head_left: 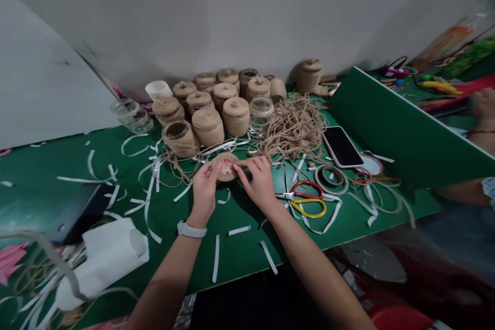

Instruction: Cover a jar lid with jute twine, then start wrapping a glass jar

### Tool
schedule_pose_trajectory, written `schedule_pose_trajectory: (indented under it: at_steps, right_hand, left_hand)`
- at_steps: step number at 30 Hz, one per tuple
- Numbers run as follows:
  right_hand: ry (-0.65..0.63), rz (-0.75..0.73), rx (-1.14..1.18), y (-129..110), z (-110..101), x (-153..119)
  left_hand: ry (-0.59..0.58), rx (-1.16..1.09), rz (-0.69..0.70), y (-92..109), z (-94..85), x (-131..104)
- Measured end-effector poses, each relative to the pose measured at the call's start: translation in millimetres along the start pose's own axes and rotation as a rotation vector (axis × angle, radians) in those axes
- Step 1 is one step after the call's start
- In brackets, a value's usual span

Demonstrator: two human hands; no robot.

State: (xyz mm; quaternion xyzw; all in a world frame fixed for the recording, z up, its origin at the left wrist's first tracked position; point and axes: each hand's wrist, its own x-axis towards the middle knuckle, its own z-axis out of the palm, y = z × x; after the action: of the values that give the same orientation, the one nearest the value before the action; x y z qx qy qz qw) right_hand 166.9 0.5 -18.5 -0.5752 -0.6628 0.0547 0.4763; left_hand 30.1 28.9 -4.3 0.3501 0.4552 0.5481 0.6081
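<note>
Between my hands is a round jar lid (225, 176) wrapped in twine, its centre showing white with red patches. My left hand (204, 188) grips its left edge, thumb on the face. At the right side of the lid, my right hand (257, 178) has thumb and forefinger pinched together on or at the rim; whether a twine end is between them I cannot make out. Just behind stands a twine-wrapped open jar (181, 139). A tangled heap of twine (296, 126) lies beyond my right hand, and scissors with red and yellow handles (309, 198) rest beside my right wrist.
Several twine-covered lidded jars (209, 126) crowd the back, with a clear glass jar (262, 112) among them. A phone (342, 146), tape rolls (331, 179) and white strips (240, 230) lie around. A green divider (406, 129) stands right; another person's arm (483, 118) is beyond it.
</note>
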Motion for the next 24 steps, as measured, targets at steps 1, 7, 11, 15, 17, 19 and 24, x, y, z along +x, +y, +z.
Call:
schedule_pose_trajectory:
  at_steps: [1,7,11,15,17,19,24]
  right_hand:
    - [0.011,-0.001,0.004,0.5,0.2,-0.1]
    - [0.049,-0.009,0.036,1.5,0.9,-0.7]
    - [0.054,-0.006,0.025,1.4,1.1,-0.7]
    - [0.067,-0.009,0.028,1.3,1.5,-0.5]
    - [0.07,-0.01,0.03,1.4,1.7,-0.6]
    - [0.071,-0.006,0.034,1.6,2.0,-0.7]
    - [0.073,0.003,0.035,1.1,1.8,-0.5]
  left_hand:
    - [-0.005,-0.012,-0.005,0.6,0.0,0.1]
    - [-0.041,-0.048,-0.034,0.7,1.2,-0.1]
    - [-0.031,-0.048,-0.016,-1.4,1.1,0.5]
    - [-0.035,-0.041,-0.025,-1.5,1.2,0.2]
    - [-0.041,-0.039,-0.032,-0.5,1.7,-0.4]
    - [-0.042,-0.036,-0.036,0.7,2.5,-1.1]
    - [-0.049,-0.043,-0.055,1.7,3.8,-1.6]
